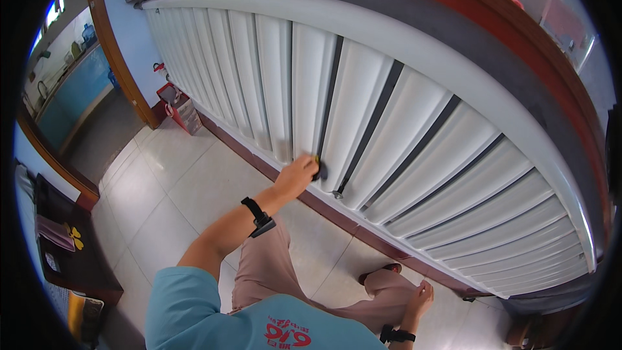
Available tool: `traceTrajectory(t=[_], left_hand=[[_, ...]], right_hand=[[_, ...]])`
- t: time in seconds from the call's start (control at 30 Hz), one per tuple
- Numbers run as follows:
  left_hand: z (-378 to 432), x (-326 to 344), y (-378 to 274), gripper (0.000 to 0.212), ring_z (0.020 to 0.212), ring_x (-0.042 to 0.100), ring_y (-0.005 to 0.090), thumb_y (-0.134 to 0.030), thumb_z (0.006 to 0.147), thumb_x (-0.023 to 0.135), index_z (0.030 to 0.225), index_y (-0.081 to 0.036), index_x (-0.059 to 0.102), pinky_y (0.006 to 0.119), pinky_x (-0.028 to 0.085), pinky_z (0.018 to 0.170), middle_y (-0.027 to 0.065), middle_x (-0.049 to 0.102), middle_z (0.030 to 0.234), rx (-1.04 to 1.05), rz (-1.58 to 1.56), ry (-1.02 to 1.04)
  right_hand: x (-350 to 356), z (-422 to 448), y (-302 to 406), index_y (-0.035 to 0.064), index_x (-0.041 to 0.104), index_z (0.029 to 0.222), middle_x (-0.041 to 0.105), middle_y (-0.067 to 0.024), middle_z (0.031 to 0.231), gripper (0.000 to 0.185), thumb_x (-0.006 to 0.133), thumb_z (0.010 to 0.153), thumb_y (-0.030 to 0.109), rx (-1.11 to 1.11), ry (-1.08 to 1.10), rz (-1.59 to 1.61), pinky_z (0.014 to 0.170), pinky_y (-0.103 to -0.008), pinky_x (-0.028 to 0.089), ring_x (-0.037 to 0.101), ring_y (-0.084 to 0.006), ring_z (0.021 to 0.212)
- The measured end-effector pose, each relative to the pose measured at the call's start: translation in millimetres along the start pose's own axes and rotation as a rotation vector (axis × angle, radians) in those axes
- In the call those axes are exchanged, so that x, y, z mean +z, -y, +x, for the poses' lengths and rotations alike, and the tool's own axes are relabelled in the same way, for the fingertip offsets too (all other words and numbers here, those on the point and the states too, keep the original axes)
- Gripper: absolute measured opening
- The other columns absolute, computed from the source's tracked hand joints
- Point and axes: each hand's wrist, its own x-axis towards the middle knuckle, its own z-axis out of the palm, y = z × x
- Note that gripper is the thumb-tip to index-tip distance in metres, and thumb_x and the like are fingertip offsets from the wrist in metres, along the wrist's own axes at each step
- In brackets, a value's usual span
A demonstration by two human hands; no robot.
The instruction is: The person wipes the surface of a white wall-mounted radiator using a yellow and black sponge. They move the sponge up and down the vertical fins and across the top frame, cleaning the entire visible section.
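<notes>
A white panel radiator (311,82) with tall vertical fins and dark gaps between them curves across the view. My left hand (295,175) reaches to the lower end of its fins. It grips a small dark object with a yellow part (317,169), held against a fin; its exact kind is blurred. Just right of it, a metal fitting (337,194) shows at the foot of a gap. My right hand (422,297) hangs beside my right knee, apart from the radiator. Its fingers are partly curled, and I see nothing in them.
A dark red skirting (354,228) runs under the radiator above a tiled floor (165,223). A red gift box (182,112) stands by the doorway at left. Dark wooden furniture (77,262) sits lower left. A red-brown ledge (486,14) overhangs the radiator.
</notes>
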Motion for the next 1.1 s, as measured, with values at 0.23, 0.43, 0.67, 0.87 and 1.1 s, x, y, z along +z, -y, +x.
traceTrajectory(t=[0.23, 0.43, 0.67, 0.87, 1.1], left_hand=[[11, -42, 0, 0.022, 0.098, 0.060, 0.0354, -0.002, 0.077, 0.069, 0.096, -0.004, 0.057, 0.041, 0.050, 0.081, 0.0136, 0.058, 0.112, 0.018, -0.126, -0.397], [98, -157, -22, 0.030, 0.110, 0.060, 0.0340, 0.002, 0.087, 0.061, 0.117, 0.003, 0.064, 0.034, 0.049, 0.090, 0.0179, 0.058, 0.129, 0.189, 0.110, -0.918], [131, -118, -32, 0.039, 0.126, 0.049, 0.0403, -0.008, 0.094, 0.057, 0.128, 0.011, 0.051, 0.038, 0.040, 0.104, 0.0263, 0.045, 0.141, 0.117, 0.048, -0.942], [55, -58, 6, 0.038, 0.124, 0.050, 0.0404, 0.000, 0.089, 0.059, 0.125, 0.010, 0.054, 0.040, 0.042, 0.103, 0.0241, 0.046, 0.141, 0.139, 0.038, -0.693], [75, -100, -19, 0.041, 0.123, 0.053, 0.0376, 0.002, 0.084, 0.065, 0.125, 0.005, 0.058, 0.039, 0.046, 0.099, 0.0209, 0.050, 0.138, 0.162, 0.054, -0.713]], right_hand=[[1, -7, 2, 0.0032, 0.066, 0.095, 0.064, -0.0138, 0.089, 0.013, 0.056, 0.088, 0.008, -0.037, 0.001, -0.045, 0.074, -0.0434, 0.049, 0.061, -0.0339, 0.085], [5, 1, 0, 0.0035, 0.067, 0.095, 0.064, -0.0136, 0.087, 0.013, 0.057, 0.087, 0.006, -0.003, 0.021, -0.036, 0.074, -0.0429, 0.049, 0.061, -0.0337, 0.084], [9, 6, -4, 0.0019, 0.067, 0.092, 0.065, -0.0154, 0.088, 0.013, 0.058, 0.089, 0.011, 0.000, 0.000, -0.041, 0.070, -0.0418, 0.049, 0.063, -0.0343, 0.081], [6, 5, -1, 0.0007, 0.066, 0.095, 0.064, -0.0160, 0.087, 0.013, 0.057, 0.086, 0.005, -0.034, 0.021, -0.020, 0.073, -0.0443, 0.049, 0.060, -0.0358, 0.082], [9, 1, 5, 0.0048, 0.067, 0.095, 0.064, -0.0128, 0.087, 0.012, 0.059, 0.088, 0.009, -0.019, 0.027, -0.054, 0.071, -0.0413, 0.050, 0.062, -0.0325, 0.084]])
